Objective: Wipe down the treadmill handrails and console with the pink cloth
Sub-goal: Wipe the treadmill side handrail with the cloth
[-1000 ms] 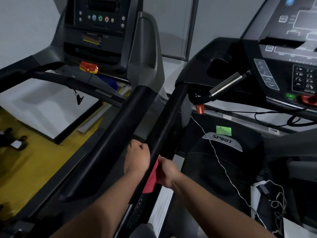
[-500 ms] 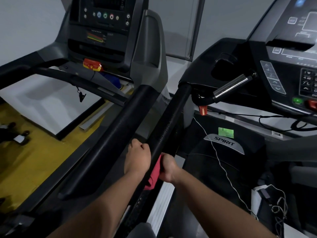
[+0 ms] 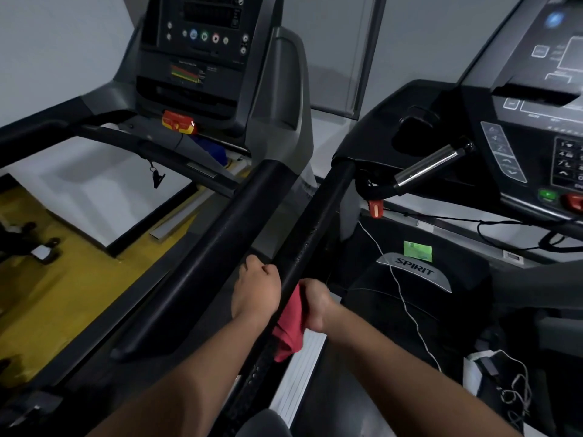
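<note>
Left hand (image 3: pixel 257 291) grips handrail (image 3: pixel 315 222); right hand (image 3: pixel 315 302) clamps pink cloth (image 3: pixel 290 323) there.

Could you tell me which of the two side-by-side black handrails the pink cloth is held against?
The thinner handrail on the right, belonging to the SPIRIT treadmill; the right hand holds the pink cloth against it, not the thicker handrail left of it.

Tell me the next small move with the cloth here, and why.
Probably slide the pink cloth up the handrail toward the console. The right hand grips the cloth against the rail's near stretch, the left hand curled on its other side, and most of the rail's length lies ahead.
</note>
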Demonstrator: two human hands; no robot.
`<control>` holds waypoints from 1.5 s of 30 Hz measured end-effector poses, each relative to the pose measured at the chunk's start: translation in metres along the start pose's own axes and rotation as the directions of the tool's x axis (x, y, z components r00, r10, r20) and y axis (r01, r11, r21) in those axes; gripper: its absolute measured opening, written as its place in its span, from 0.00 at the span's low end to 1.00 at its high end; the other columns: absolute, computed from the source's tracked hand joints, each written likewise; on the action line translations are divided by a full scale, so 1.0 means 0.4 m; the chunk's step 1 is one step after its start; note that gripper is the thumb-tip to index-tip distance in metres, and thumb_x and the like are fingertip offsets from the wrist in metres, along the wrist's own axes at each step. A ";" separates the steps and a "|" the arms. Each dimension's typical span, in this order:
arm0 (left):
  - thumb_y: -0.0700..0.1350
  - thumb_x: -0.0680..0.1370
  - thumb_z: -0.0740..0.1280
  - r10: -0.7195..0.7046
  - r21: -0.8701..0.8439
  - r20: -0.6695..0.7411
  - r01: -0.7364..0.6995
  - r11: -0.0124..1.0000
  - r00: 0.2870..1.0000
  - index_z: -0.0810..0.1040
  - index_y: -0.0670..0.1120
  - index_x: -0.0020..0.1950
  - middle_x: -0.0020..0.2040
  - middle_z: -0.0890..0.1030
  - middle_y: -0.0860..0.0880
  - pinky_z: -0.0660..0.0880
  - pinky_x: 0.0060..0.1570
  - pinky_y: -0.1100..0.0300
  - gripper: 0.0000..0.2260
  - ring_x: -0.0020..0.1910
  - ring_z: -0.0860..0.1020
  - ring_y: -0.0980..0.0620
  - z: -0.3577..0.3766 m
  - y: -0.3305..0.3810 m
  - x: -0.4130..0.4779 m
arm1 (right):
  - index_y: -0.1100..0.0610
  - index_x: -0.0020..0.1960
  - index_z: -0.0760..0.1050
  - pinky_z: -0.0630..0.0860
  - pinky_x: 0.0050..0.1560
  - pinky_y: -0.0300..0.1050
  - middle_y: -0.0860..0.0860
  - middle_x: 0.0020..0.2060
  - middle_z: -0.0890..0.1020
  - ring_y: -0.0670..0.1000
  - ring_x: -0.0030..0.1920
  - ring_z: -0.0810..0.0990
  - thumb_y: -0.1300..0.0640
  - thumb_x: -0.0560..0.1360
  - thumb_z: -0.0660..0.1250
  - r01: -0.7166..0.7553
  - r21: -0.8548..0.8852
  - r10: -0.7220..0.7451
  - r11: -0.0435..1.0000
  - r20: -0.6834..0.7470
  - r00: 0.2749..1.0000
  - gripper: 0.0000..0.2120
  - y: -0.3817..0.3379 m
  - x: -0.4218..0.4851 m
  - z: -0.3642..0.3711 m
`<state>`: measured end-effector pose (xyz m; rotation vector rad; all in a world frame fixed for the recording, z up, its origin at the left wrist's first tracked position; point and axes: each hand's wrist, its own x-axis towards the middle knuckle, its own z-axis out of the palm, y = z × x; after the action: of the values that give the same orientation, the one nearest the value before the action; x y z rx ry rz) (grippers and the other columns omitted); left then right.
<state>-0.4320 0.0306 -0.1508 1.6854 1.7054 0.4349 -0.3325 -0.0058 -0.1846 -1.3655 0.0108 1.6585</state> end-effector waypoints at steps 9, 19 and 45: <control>0.47 0.80 0.53 -0.010 -0.004 0.008 0.010 1.000 1.000 0.68 0.43 0.62 0.60 0.73 0.43 0.74 0.54 0.47 0.15 0.54 0.74 0.44 -0.003 0.000 -0.002 | 0.60 0.44 0.78 0.75 0.44 0.48 0.59 0.39 0.81 0.56 0.43 0.78 0.55 0.79 0.51 0.030 0.059 -0.029 0.998 -0.018 0.999 0.18 0.019 -0.024 0.026; 0.47 0.80 0.53 -0.002 -0.008 0.004 0.002 1.000 1.000 0.69 0.43 0.59 0.58 0.73 0.44 0.73 0.49 0.49 0.12 0.52 0.74 0.44 -0.002 -0.005 0.001 | 0.64 0.42 0.79 0.79 0.39 0.46 0.61 0.37 0.82 0.55 0.35 0.81 0.56 0.77 0.66 0.361 -0.068 -0.367 0.930 -0.186 0.911 0.11 0.047 -0.071 -0.020; 0.47 0.83 0.52 0.030 -0.272 -0.089 -0.054 0.961 0.996 0.73 0.45 0.53 0.51 0.76 0.48 0.67 0.43 0.56 0.12 0.47 0.74 0.50 -0.018 -0.007 -0.020 | 0.47 0.66 0.73 0.71 0.49 0.32 0.44 0.49 0.68 0.42 0.47 0.73 0.51 0.78 0.63 0.624 -0.765 -0.853 0.160 0.210 0.477 0.16 0.100 -0.102 0.008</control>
<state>-0.4395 0.0241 -0.1456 1.5209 1.5866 0.7370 -0.3642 -0.0521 -0.1735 -1.7610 -1.2151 0.4914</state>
